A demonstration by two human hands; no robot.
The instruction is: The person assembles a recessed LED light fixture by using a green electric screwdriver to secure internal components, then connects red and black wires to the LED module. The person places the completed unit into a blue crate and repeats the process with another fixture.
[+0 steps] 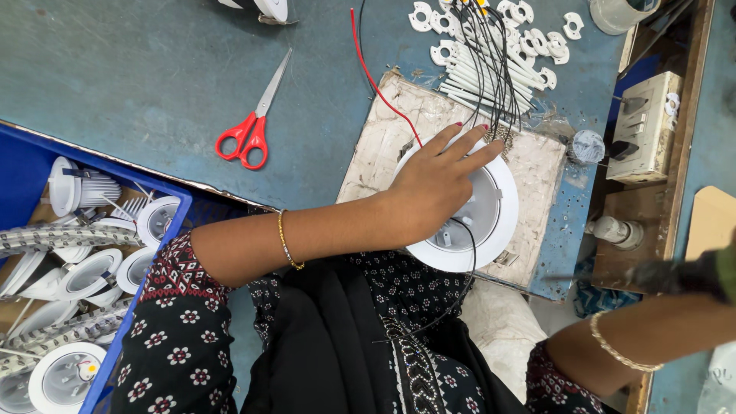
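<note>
White round plastic downlight housing (pixel 491 222) on the worktop (pixel 153 77), wire unattached; left hand (pixel 433 188) flat on it, grip released. Right hand's grip unseen.

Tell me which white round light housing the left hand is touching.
The one on the stained board: the left hand rests on that housing; the others lie in the blue crate.

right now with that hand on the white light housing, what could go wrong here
1. The left hand only presses flat on the white round housing, so it might slide on the worn board.
2. The black wire trailing from the housing to the lap could snag and tug it.
3. The right hand is out of view near a blurred tool, so it may be working unseen.
</note>
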